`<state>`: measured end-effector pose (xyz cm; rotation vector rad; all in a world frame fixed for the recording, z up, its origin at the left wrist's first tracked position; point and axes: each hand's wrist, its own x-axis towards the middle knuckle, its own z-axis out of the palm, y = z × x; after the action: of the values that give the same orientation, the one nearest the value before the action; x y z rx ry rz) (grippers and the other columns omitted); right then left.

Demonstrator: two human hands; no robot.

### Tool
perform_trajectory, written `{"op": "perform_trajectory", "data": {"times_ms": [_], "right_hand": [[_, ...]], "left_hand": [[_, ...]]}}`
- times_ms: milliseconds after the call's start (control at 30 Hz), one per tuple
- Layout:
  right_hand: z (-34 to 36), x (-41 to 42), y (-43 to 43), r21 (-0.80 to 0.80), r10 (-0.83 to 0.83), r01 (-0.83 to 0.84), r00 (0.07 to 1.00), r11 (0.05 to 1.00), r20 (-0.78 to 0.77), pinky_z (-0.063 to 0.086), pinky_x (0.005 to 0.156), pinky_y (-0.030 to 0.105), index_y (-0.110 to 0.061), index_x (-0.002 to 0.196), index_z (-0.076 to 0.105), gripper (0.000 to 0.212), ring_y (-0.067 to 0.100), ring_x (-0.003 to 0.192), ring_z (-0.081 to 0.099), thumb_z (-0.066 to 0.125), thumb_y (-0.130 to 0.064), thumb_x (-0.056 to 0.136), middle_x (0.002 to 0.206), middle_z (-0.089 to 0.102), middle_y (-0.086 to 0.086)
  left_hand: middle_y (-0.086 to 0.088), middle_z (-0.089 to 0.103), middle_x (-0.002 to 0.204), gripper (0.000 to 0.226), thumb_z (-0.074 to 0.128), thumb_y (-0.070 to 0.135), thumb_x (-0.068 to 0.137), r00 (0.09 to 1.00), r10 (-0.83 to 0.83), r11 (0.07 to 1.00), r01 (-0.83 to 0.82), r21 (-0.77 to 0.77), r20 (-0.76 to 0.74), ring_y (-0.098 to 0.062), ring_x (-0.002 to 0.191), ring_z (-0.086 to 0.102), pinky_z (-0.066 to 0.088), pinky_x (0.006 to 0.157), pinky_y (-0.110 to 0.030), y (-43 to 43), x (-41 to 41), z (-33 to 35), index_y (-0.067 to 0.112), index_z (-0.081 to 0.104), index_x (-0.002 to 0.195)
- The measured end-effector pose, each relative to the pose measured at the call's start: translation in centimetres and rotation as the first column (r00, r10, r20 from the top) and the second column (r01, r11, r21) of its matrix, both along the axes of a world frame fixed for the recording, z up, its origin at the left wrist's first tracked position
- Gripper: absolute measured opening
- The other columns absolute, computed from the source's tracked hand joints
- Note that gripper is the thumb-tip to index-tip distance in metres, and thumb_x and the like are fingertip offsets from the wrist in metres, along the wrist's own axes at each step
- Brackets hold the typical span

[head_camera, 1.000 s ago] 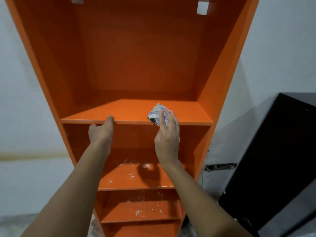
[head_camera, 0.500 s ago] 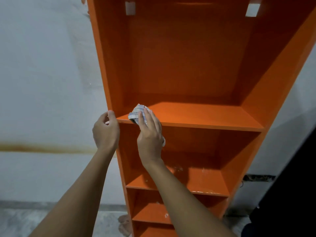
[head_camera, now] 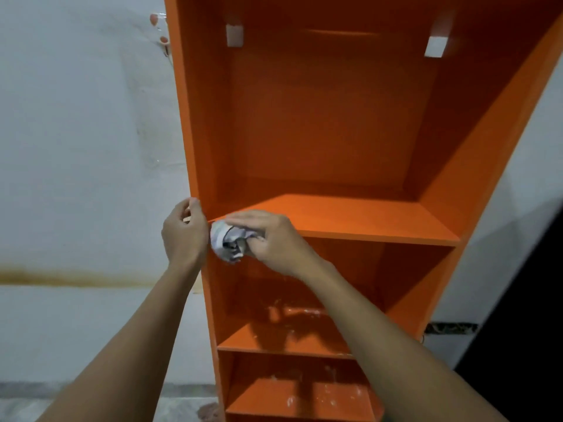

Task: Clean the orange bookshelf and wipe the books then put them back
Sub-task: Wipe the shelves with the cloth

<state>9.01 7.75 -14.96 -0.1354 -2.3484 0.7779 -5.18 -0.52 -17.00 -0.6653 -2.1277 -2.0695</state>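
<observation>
- The orange bookshelf (head_camera: 320, 117) stands upright. Its long axis runs from the top to the bottom of the frame, and its open front faces the camera, right of centre.
- The crumpled pale cloth (head_camera: 227, 240) sits at the left front corner of the upper shelf board (head_camera: 365, 217), near frame centre.
- The right hand (head_camera: 271, 239) reaches in from the lower right. Its fingers point toward frame left, laid over the cloth and gripping it against the board's front edge.
- The left hand (head_camera: 184, 236) comes up from the lower left, fingers curled on the front edge of the left side panel, just beside the cloth.
- Two white blocks (head_camera: 234, 36) sit high on the back panel of the top compartment.
- The lower shelves (head_camera: 304, 397) carry white smears and specks.
- A pale wall (head_camera: 76, 147) with a brown stain band (head_camera: 61, 277) fills frame left.
</observation>
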Motion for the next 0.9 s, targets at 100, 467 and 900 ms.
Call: {"op": "perform_trajectory", "data": {"times_ms": [100,467,900], "right_hand": [[3.4,3.3,4.7,-0.136,-0.245,0.231,0.965,0.963,-0.095,0.042,0.089,0.007,-0.010,0.116,0.071,0.045,0.004,0.111,0.058,0.050,-0.003,0.077,0.122,0.067,0.005],[3.3,7.8,24.8,0.095,-0.804,0.860,0.422,0.501,0.419,0.048,0.083,0.035,0.000,0.112,0.066,0.027,0.035,0.111,0.060,0.052,-0.014,0.093,0.122,0.064,0.021],[3.0,-7.2,16.8,0.256,-0.410,0.325,0.794,0.910,0.449,0.042,0.069,0.030,-0.010,0.110,0.067,0.025,0.035,0.101,0.062,0.048,-0.015,0.095,0.112,0.067,0.017]], "left_hand": [[0.002,0.065,0.115,0.038,0.046,0.042,0.098,0.992,0.111,0.993,-0.114,-0.041,-0.057,-0.022,0.103,0.061,0.051,0.088,-0.039,1.5,0.9,-0.7,0.021,0.061,0.127],[-0.011,0.069,0.096,0.028,0.047,0.028,0.101,0.939,0.175,0.958,-0.232,-0.170,-0.297,-0.022,0.075,0.056,0.046,0.067,-0.032,1.6,-0.8,-1.8,0.012,0.066,0.114],[-0.009,0.070,0.115,0.037,0.051,0.032,0.100,0.968,0.028,0.974,-0.082,-0.209,-0.251,-0.024,0.093,0.064,0.054,0.082,-0.036,0.5,-1.5,-0.6,0.013,0.064,0.129]]}}
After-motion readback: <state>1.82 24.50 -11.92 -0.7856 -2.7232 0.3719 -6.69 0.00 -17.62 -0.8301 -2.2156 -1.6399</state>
